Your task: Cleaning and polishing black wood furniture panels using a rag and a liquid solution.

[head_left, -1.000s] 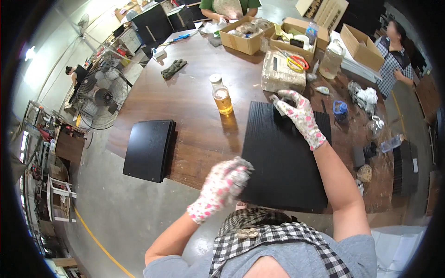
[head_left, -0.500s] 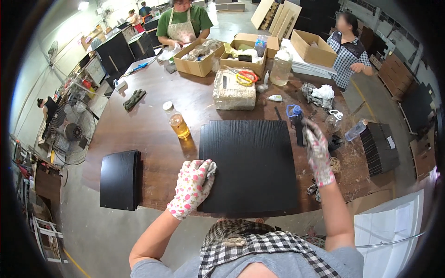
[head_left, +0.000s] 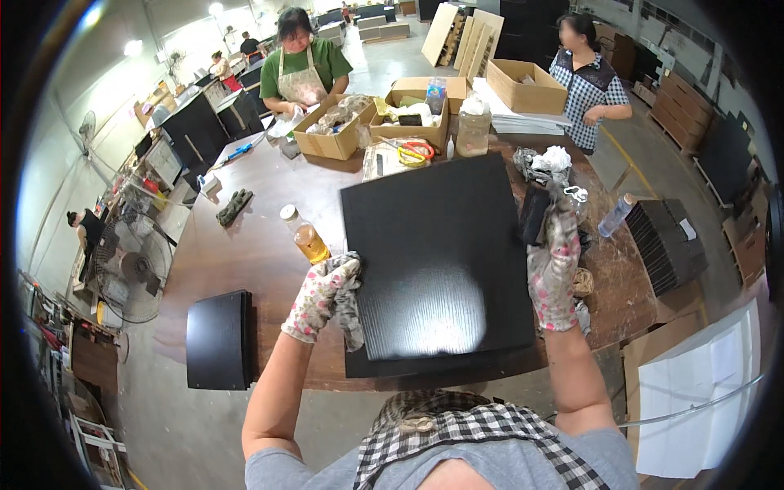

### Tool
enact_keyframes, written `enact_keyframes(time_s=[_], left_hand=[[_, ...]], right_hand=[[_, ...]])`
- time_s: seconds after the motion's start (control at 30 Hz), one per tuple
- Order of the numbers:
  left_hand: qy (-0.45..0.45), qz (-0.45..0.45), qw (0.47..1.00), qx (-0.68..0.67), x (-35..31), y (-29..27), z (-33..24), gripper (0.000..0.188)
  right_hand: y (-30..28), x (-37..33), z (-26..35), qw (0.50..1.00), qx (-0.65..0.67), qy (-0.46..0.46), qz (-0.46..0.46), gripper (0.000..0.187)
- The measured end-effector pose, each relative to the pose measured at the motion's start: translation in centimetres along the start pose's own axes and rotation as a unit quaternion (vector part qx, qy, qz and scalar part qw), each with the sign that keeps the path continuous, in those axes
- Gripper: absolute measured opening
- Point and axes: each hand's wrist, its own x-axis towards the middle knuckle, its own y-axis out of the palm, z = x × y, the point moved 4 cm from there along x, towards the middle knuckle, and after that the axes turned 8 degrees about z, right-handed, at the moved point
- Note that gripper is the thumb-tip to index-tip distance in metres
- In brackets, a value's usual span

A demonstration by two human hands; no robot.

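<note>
A square black panel [head_left: 433, 237] with wood-like grain is tilted up above the stack of black panels [head_left: 358, 366] at the table's front. My left hand [head_left: 317, 298], in a flower-patterned glove, grips the panel's left edge; a grimy grey rag [head_left: 349, 314] hangs at its fingers. My right hand [head_left: 557, 265], in a stained glove of the same kind, is closed round a dark block-like thing [head_left: 535, 214] just beyond the panel's right edge. What that block is, I cannot make out. Light glares off the panel's near half.
A bottle of amber liquid [head_left: 309, 242] stands beyond my left hand. Smaller black panels [head_left: 219, 339] lie at the left. Farther back are a grey glove [head_left: 235, 207], scissors [head_left: 415, 153], cardboard boxes [head_left: 328, 140] and a large jar [head_left: 473, 131]. Two people stand across the table.
The top panel has risen and tilted off the stack, with my left hand now higher at its left edge. My right hand has moved slightly nearer the panel. The view has shifted.
</note>
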Motion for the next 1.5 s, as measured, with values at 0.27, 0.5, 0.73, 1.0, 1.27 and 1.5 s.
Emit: enact_keyframes(time_s=[0.27, 0.5, 0.73, 1.0, 1.27, 1.5], left_hand=[[0.24, -0.052, 0.958, 0.148, -2.0, -0.2, -8.4, 0.026], [0.43, -0.023, 0.691, 0.58, -3.0, 2.6, -2.2, 0.032], [0.236, -0.037, 0.597, 0.766, -3.0, 1.5, 1.2, 0.051], [0.236, -0.064, 0.784, 0.57, -1.6, 1.2, 3.1, 0.038], [0.24, -0.096, 0.702, 0.663, -0.6, 3.8, -3.3, 0.027], [0.349, 0.102, 0.682, 0.634, 2.8, 10.4, 0.9, 0.03]], right_hand=[[-1.0, 9.2, -2.4, 0.813, 0.572, 0.11, -0.016, 0.046], [-1.9, -0.8, -6.6, 0.68, 0.696, 0.228, -0.007, 0.05], [-5.2, -5.1, -9.4, 0.985, -0.007, 0.142, -0.097, 0.029], [-1.1, -8.4, -11.9, 0.988, -0.094, 0.118, 0.025, 0.055], [-3.4, -2.1, -10.3, 0.922, 0.274, 0.272, 0.028, 0.04], [0.7, 7.8, -8.0, 0.9, -0.295, 0.069, 0.314, 0.023]])
